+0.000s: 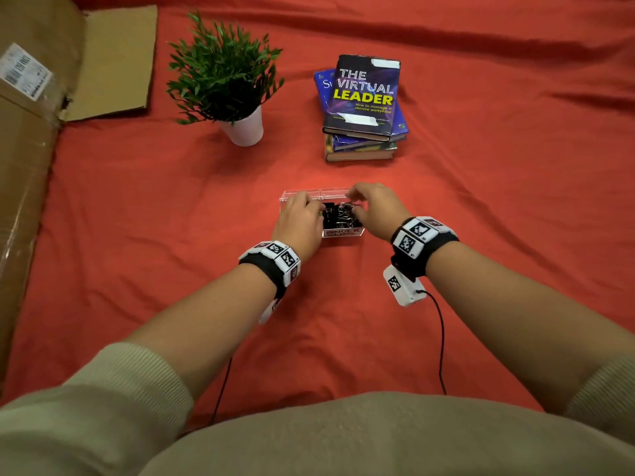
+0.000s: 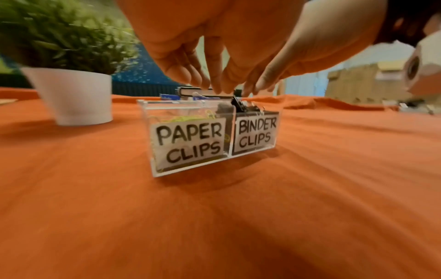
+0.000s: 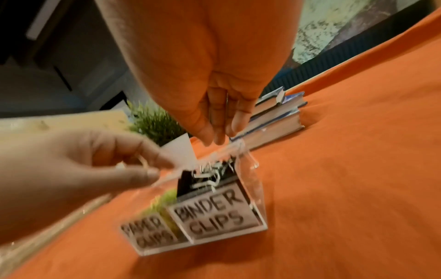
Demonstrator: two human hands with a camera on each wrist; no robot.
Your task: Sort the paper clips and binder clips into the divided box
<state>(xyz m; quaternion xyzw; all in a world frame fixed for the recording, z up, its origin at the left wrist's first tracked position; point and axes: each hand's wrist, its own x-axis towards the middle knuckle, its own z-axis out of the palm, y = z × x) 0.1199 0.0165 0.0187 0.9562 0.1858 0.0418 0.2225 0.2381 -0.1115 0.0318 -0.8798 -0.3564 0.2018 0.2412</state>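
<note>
Both hands (image 1: 338, 209) crowd the divided box (image 2: 190, 166) top — cloth (image 1: 481, 201) alongside lies open.

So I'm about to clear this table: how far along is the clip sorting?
Nearly done, it seems. Yellow paper clips and black binder clips lie in their labelled halves of the divided box. Both hands, left hand and right hand, reach over the box. No loose clips show on the cloth.

Clear divided box (image 2: 190, 166) on orange cloth (image 2: 214, 217), both hands' fingertips (image 2: 216, 85) at its rim.

Black binder clips (image 1: 338, 214), yellow-green paper clips (image 2: 186, 118)
</note>
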